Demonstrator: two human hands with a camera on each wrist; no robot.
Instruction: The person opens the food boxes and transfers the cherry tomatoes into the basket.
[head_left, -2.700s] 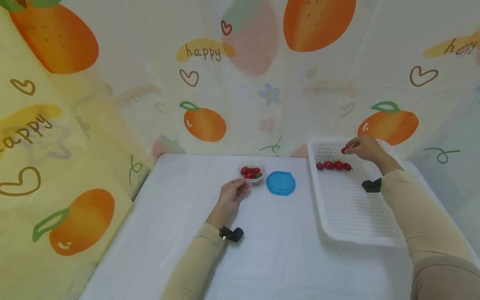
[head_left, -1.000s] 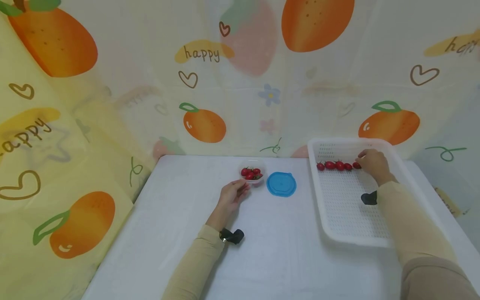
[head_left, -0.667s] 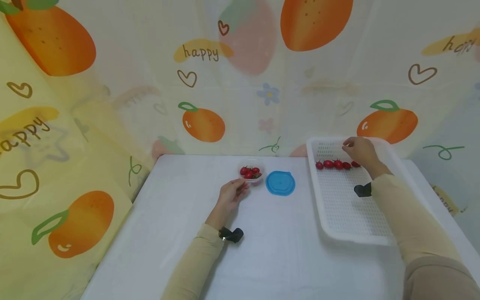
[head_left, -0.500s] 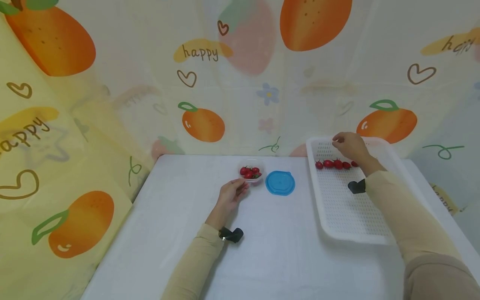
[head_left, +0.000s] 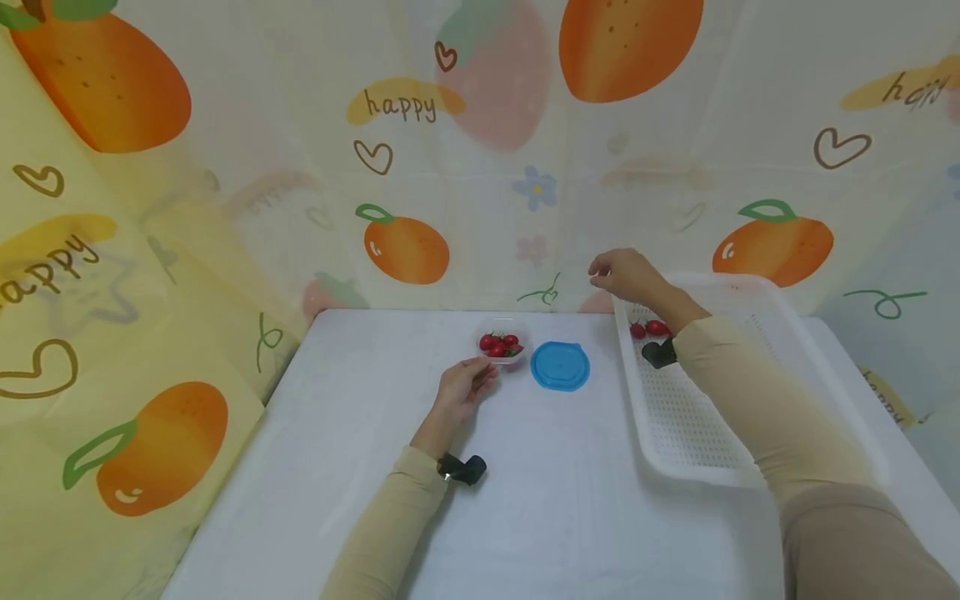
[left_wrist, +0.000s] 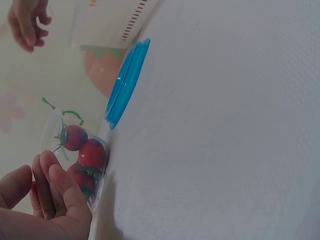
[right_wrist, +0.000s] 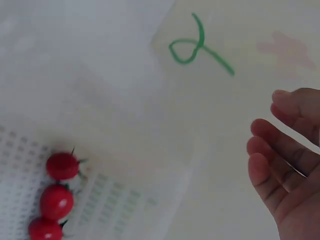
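My left hand [head_left: 461,387] rests on the table with its fingertips at the near side of a small clear plastic container [head_left: 513,362]. Its thumb and fingers stand apart and grip nothing. Several red cherry tomatoes [left_wrist: 92,154] with green stems lie in that container. In midair, left of the white basket [head_left: 637,417], my right hand [head_left: 626,275] is raised with loosely bent fingers; the right wrist view shows it holding nothing. Below it, cherry tomatoes [right_wrist: 56,201] lie in a row at the basket's far end, partly hidden in the head view by the right arm.
A round blue lid [head_left: 560,367] lies flat between the container and the basket. A white cloth [head_left: 555,500] covers the table. Behind it hangs a fruit-patterned curtain [head_left: 645,192]. Black wrist cameras [head_left: 468,470] stick out from both sleeves.
The right hand has set a cherry tomato at the right end of the row, let go, and moved up and left past the basket's edge. The left hand stays in place.
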